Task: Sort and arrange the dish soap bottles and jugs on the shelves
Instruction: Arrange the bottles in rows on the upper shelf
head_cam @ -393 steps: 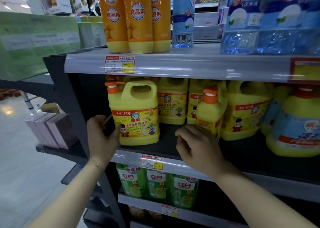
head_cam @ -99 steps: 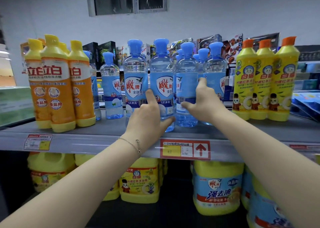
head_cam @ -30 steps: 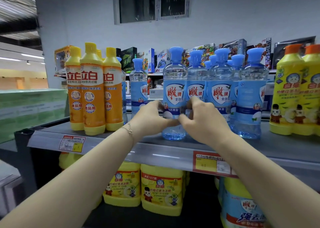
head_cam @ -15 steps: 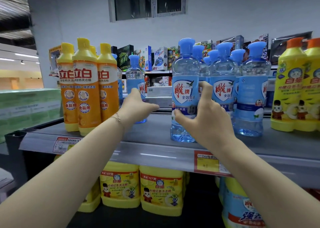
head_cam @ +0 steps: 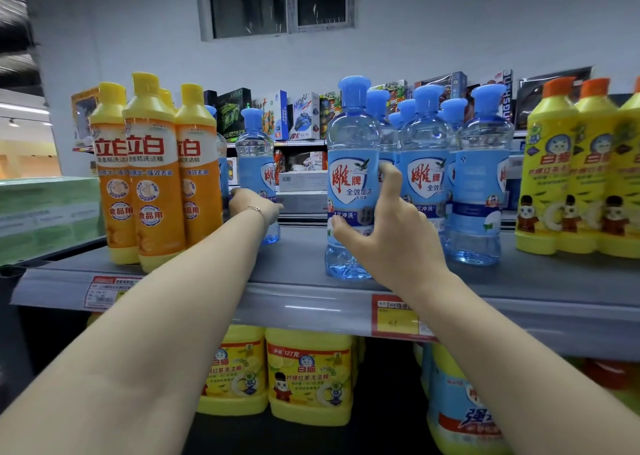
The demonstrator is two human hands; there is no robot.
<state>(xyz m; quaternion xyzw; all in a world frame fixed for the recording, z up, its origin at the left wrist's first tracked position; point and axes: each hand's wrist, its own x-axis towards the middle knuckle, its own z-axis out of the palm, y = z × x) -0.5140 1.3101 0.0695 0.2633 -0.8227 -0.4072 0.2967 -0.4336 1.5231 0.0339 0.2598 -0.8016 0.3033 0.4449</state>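
My right hand (head_cam: 388, 233) wraps thumb and fingers round the front blue bottle (head_cam: 349, 177), upright at the shelf (head_cam: 301, 257) lip. My left hand (head_cam: 254, 208) curls round the lone blue bottle (head_cam: 256, 156) at its ten o'clock. I'd grip low, face labels forward, and bring both to the blue group (head_cam: 481, 184) at three o'clock.

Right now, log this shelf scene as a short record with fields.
Left hand: at the lone blue bottle, grip unclear
Right hand: grips the front blue bottle
Top shelf, left: orange bottles
Top shelf, right: yellow bottles
Shelf below: yellow jugs
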